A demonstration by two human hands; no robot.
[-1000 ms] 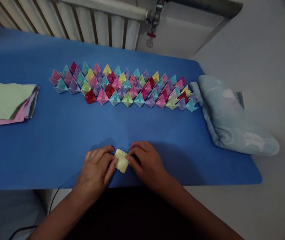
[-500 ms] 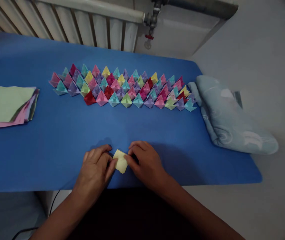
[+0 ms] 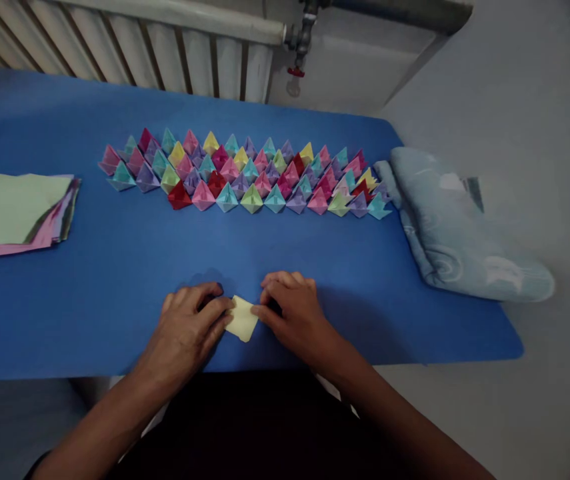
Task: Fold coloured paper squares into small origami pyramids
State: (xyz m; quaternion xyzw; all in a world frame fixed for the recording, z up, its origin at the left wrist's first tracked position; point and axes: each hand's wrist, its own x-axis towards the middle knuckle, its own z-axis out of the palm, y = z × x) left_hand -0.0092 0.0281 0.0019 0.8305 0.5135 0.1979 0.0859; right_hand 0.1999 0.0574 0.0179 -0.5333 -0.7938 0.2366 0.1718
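A small folded piece of yellow paper [image 3: 243, 321] is held just above or on the blue table, near its front edge. My left hand [image 3: 185, 323] pinches its left side, thumb and forefinger closed on it. From the other side, my right hand [image 3: 295, 313] grips the right corner between thumb and curled fingers. Beyond my hands stand several rows of small folded paper boats [image 3: 251, 199] in pink, red, purple, turquoise, green and yellow.
A stack of coloured paper sheets [image 3: 15, 208], light green on top, lies at the left of the blue table [image 3: 129, 280]. A folded pale blue blanket [image 3: 457, 227] rests at the right end, against the wall. Behind the table are a white radiator [image 3: 199, 60] and a red-handled valve [image 3: 295, 71].
My left thumb has shifted up along the yellow paper's left side. The paper has turned slightly and shows a little wider between my hands. The boats and the sheets stay put.
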